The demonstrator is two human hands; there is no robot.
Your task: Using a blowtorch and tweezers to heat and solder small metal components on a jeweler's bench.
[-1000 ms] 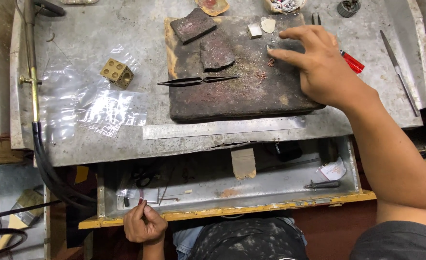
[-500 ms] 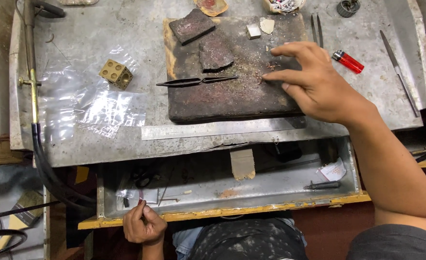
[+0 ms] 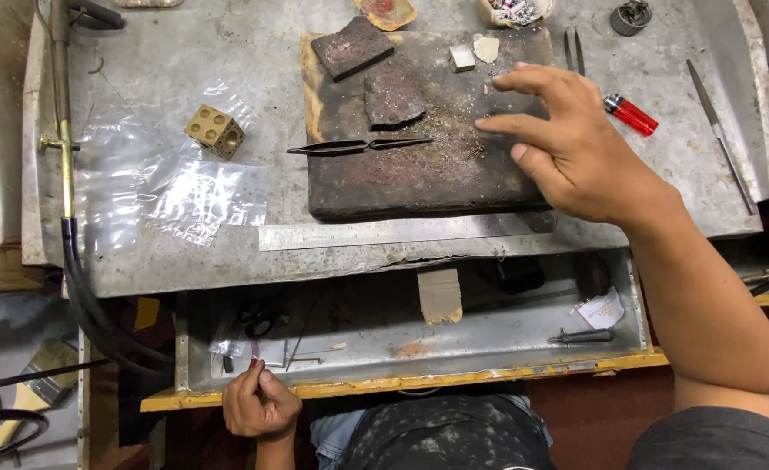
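While my right hand [image 3: 576, 148] hovers spread over the dark block [image 3: 419, 165], fingertips near its speckled patch, my left hand [image 3: 258, 405] pinches something tiny, perhaps wire, at the drawer [image 3: 402, 348]. The next move calls for a fine fingertip pick.
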